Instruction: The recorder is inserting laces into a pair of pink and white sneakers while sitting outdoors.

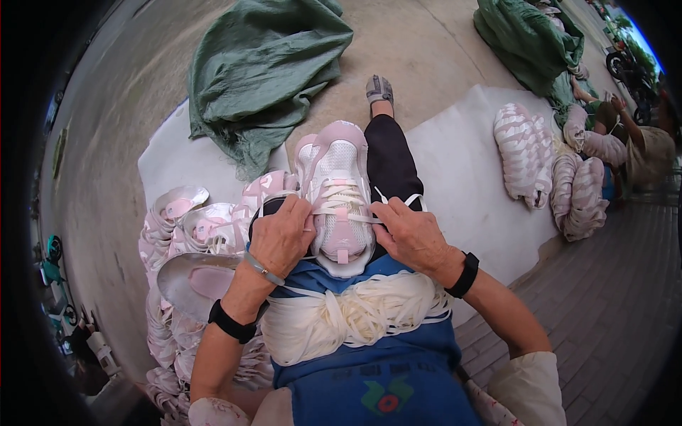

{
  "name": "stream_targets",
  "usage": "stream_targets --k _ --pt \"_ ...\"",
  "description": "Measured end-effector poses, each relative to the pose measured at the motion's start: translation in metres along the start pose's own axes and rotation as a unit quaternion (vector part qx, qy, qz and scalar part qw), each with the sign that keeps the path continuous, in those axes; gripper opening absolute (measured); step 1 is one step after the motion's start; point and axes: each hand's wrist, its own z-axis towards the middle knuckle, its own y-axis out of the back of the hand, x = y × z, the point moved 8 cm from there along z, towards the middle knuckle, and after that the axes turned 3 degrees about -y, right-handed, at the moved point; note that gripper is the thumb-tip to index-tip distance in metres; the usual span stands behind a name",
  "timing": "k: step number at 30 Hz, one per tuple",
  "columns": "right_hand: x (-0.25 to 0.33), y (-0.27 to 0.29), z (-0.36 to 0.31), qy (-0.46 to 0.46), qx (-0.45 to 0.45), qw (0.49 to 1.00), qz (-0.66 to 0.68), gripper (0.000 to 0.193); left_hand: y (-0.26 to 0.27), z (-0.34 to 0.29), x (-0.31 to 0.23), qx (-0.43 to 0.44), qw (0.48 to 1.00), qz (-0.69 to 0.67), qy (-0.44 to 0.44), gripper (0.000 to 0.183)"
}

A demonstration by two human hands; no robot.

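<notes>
A pink and white sneaker upper (339,160) lies on my lap, toe pointing away from me. Cream lace (339,195) crosses its front in several rows. My left hand (280,231) is closed at the upper's left edge, pinching one side of the lace. On the other edge, my right hand (412,233) has its fingers closed on the lace's other side, drawn out to the right. The fingertips of both hands are partly hidden. Across my blue apron (305,387), just below the upper, rests a thick bundle of cream laces (355,312).
Several pink and white uppers (202,280) are heaped at my left. A green sack (266,71) lies ahead on a white sheet (455,156). Bundled uppers (524,156) sit to the right, near another person (643,145) and a second green sack (529,46).
</notes>
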Motion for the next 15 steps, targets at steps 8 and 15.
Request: stream_targets --k 8,15 --pt "0.001 -0.002 0.001 0.015 0.006 1.000 0.004 0.022 0.047 -0.024 0.037 0.027 0.989 0.137 0.057 0.011" --pt "0.010 0.014 0.021 0.026 -0.095 0.989 0.110 0.014 0.039 -0.012 0.007 -0.109 0.974 -0.169 0.100 0.017"
